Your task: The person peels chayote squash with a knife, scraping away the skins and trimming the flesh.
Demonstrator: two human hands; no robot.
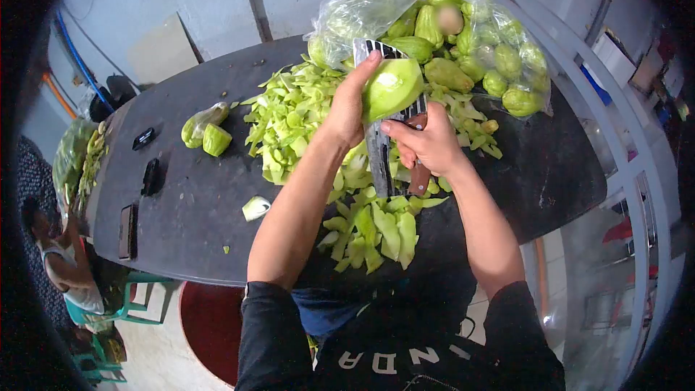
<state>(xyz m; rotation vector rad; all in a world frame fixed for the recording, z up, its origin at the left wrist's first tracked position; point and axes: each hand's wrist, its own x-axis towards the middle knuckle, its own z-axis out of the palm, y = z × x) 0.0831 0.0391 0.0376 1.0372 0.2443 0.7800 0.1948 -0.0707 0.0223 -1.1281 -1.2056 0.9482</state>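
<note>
A peeled, pale green chayote [394, 88] is gripped in my left hand [349, 105], whose thumb lies along its upper side. My right hand [432, 143] is closed round the brown riveted handle of a knife [419, 179], just below the chayote. Next to the handle a long grey metal blade [378, 156] points downward; how it joins the handle is hidden. A black-and-white striped flat thing [367, 49] shows partly behind the chayote; I cannot make out its kind. Beneath both hands lies a heap of green peelings and pieces [289, 112].
On the dark table [195, 228] a clear plastic bag [362, 11] holds several whole chayotes [508, 61]. Chayote pieces [216, 140] and small dark objects [150, 176] lie at left. Another person [69, 264] sits beyond the left end. A grey metal rail [630, 174] stands at right.
</note>
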